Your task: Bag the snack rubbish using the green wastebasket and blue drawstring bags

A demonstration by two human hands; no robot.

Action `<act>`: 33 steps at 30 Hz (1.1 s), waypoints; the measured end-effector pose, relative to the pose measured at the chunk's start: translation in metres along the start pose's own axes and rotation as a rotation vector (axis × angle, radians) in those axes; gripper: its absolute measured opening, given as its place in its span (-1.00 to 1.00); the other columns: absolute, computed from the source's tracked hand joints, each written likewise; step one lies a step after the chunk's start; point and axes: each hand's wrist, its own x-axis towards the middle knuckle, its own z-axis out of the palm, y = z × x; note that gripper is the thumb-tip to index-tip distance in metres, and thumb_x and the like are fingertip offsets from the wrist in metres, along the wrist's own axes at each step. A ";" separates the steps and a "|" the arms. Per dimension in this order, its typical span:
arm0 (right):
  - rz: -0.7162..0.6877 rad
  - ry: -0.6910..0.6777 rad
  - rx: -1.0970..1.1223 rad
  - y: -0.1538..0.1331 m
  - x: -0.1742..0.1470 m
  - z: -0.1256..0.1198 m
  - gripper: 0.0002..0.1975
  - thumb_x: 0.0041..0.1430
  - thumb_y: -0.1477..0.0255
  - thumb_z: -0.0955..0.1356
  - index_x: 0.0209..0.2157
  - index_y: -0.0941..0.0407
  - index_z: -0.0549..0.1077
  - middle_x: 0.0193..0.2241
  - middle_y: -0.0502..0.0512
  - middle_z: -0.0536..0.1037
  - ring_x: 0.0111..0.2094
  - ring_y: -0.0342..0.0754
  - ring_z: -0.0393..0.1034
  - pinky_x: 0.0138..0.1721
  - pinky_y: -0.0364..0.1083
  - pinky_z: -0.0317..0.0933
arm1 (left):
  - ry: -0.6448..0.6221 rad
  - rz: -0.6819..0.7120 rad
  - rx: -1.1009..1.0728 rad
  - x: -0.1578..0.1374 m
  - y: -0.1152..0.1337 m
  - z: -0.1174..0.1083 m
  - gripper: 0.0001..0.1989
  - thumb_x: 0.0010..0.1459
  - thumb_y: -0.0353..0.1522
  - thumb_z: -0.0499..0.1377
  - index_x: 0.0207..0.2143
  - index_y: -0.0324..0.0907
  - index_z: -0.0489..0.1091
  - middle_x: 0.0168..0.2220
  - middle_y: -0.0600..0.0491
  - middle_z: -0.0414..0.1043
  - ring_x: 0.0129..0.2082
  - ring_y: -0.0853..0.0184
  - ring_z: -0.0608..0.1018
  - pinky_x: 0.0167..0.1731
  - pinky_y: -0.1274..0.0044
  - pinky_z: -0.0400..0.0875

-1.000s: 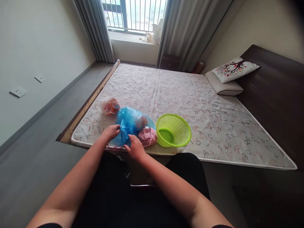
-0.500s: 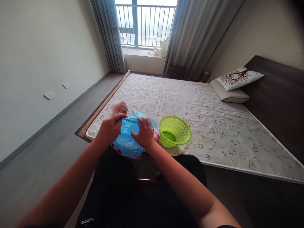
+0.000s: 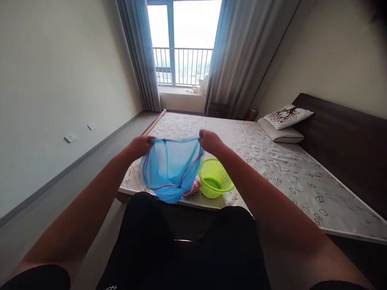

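A thin, see-through blue bag (image 3: 169,171) with pinkish-red edging hangs stretched between my two hands, above the near edge of the mattress. My left hand (image 3: 143,146) has its fingers closed on the bag's upper left corner. At the upper right corner, my right hand (image 3: 210,141) pinches the same rim. Just right of the bag stands a bright green plastic basket (image 3: 214,179), upright, with nothing visible inside. A crumpled pink cloth-like thing (image 3: 193,187) lies between bag and basket, partly covered by the bag.
Under these things is a bed mattress (image 3: 229,141) printed with letters. Two pillows (image 3: 287,121) rest by the dark headboard (image 3: 338,137). My knees (image 3: 145,225) are close to the bed's front edge. A window (image 3: 190,48) with railings and grey curtains is beyond.
My hands have moved apart and pulled the bunched blue bag out wide. The view has tilted up. The clear wrapped orange-red thing left of the bag is now out of sight.
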 end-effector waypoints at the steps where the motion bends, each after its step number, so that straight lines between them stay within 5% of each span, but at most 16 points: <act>1: -0.102 0.215 0.021 -0.009 0.005 -0.018 -0.93 0.26 0.53 0.32 -0.30 0.11 0.43 -0.26 0.16 0.52 -0.12 0.07 0.48 -0.11 0.01 0.35 | 0.154 0.064 -0.021 0.006 0.009 -0.011 -0.65 0.18 -0.38 0.22 0.02 -0.24 0.58 -0.27 0.03 0.60 -0.29 0.28 0.58 -0.12 0.40 0.50; 3: -0.282 0.471 0.084 -0.020 0.002 -0.036 -0.78 0.39 0.44 0.19 -0.13 0.09 0.46 -0.05 0.20 0.49 0.15 0.16 0.40 0.01 0.08 0.34 | 0.591 0.178 -0.023 0.006 0.018 -0.020 -0.55 0.27 -0.36 0.16 0.19 -0.24 0.46 -0.11 -0.04 0.56 -0.14 0.24 0.59 0.01 0.33 0.48; 4: -0.324 0.469 0.078 -0.021 -0.005 -0.034 -0.75 0.41 0.42 0.18 -0.10 0.07 0.47 -0.01 0.21 0.48 0.21 0.19 0.35 0.03 0.10 0.34 | 0.735 0.197 0.001 -0.001 0.017 -0.016 -0.52 0.25 -0.35 0.19 0.21 -0.24 0.43 -0.05 -0.07 0.54 -0.03 0.17 0.58 0.08 0.28 0.45; 5: -0.323 0.384 0.048 -0.018 -0.014 -0.025 -0.80 0.38 0.43 0.22 -0.13 0.07 0.48 -0.01 0.22 0.50 0.20 0.20 0.35 0.03 0.11 0.34 | 0.750 0.189 0.038 -0.010 0.014 -0.008 -0.52 0.19 -0.33 0.26 0.17 -0.24 0.45 -0.02 -0.11 0.53 0.05 0.09 0.56 0.14 0.24 0.42; 6: -0.279 0.232 0.000 -0.013 -0.024 -0.012 -0.88 0.31 0.47 0.29 -0.20 0.07 0.48 -0.06 0.23 0.53 0.15 0.19 0.39 0.01 0.09 0.34 | 0.660 0.146 0.071 -0.022 0.009 0.005 -0.57 0.12 -0.33 0.30 0.05 -0.22 0.51 -0.06 -0.13 0.54 0.06 0.03 0.56 0.14 0.21 0.42; 8: -0.180 -0.082 -0.057 0.003 -0.043 0.020 -0.87 0.08 0.59 0.42 -0.39 0.08 0.45 -0.32 0.15 0.55 -0.13 0.12 0.49 -0.14 0.02 0.35 | 0.091 0.089 0.164 -0.043 -0.002 0.034 -0.70 0.14 -0.31 0.27 -0.05 -0.09 0.56 -0.09 -0.10 0.59 0.01 0.01 0.60 0.04 0.26 0.49; 10: -0.128 -0.162 -0.045 0.022 -0.053 0.043 -0.76 -0.06 0.66 0.45 -0.53 0.08 0.36 -0.51 0.05 0.46 -0.33 0.01 0.46 -0.28 -0.07 0.29 | -0.115 0.105 0.172 -0.053 -0.013 0.055 -0.79 0.10 -0.32 0.28 -0.18 -0.04 0.62 -0.21 -0.05 0.63 -0.16 0.05 0.66 -0.13 0.35 0.54; 12: -0.098 -0.140 -0.022 0.038 -0.053 0.046 -0.74 0.00 0.64 0.41 -0.56 0.08 0.28 -0.57 -0.01 0.41 -0.42 -0.07 0.40 -0.36 -0.12 0.23 | -0.146 0.105 0.153 -0.045 -0.018 0.060 -0.69 0.11 -0.37 0.21 -0.11 -0.04 0.64 -0.15 -0.03 0.65 -0.18 0.12 0.66 -0.12 0.40 0.53; 15: 0.002 -0.106 0.160 0.050 -0.040 0.015 -0.84 0.10 0.58 0.33 -0.47 0.07 0.28 -0.61 -0.07 0.40 -0.54 -0.13 0.37 -0.48 -0.18 0.21 | -0.148 0.053 0.078 -0.010 -0.001 0.045 -0.61 0.05 -0.39 0.19 -0.07 -0.08 0.66 -0.31 0.02 0.62 -0.31 0.23 0.61 -0.24 0.48 0.49; 19: 0.189 0.014 0.646 0.051 -0.017 -0.054 -0.88 0.12 0.50 0.35 -0.28 0.08 0.33 -0.69 -0.13 0.34 -0.69 -0.14 0.27 -0.65 -0.21 0.08 | -0.177 0.014 -0.233 0.043 0.068 0.026 -0.58 0.04 -0.31 0.29 -0.02 -0.16 0.63 -0.42 0.09 0.54 -0.53 0.40 0.46 -0.45 0.55 0.39; 22: 0.192 0.111 0.743 0.053 -0.006 -0.099 -0.77 0.10 0.50 0.40 -0.17 0.10 0.38 -0.65 -0.16 0.33 -0.69 -0.18 0.19 -0.66 -0.23 0.06 | -0.171 0.045 -0.408 0.070 0.128 0.027 -0.57 0.06 -0.28 0.37 0.01 -0.18 0.61 -0.37 0.07 0.56 -0.51 0.42 0.48 -0.40 0.53 0.46; 28: 0.297 0.239 0.883 0.075 -0.012 -0.144 -0.77 0.15 0.53 0.36 -0.13 0.09 0.41 -0.57 -0.15 0.33 -0.63 -0.20 0.20 -0.57 -0.21 0.16 | -0.280 0.052 -0.535 0.095 0.201 0.048 -0.69 0.18 -0.38 0.36 -0.02 -0.29 0.61 -0.24 -0.06 0.60 -0.30 0.29 0.64 -0.11 0.35 0.57; 33: 0.236 0.246 1.092 0.098 -0.034 -0.151 -0.73 0.15 0.36 0.43 -0.10 0.04 0.42 -0.44 -0.08 0.48 -0.46 -0.10 0.40 -0.40 -0.11 0.35 | -0.375 -0.088 -0.770 0.094 0.222 0.088 -0.77 0.17 -0.43 0.33 -0.10 -0.28 0.61 -0.32 -0.03 0.61 -0.44 0.36 0.61 -0.34 0.52 0.58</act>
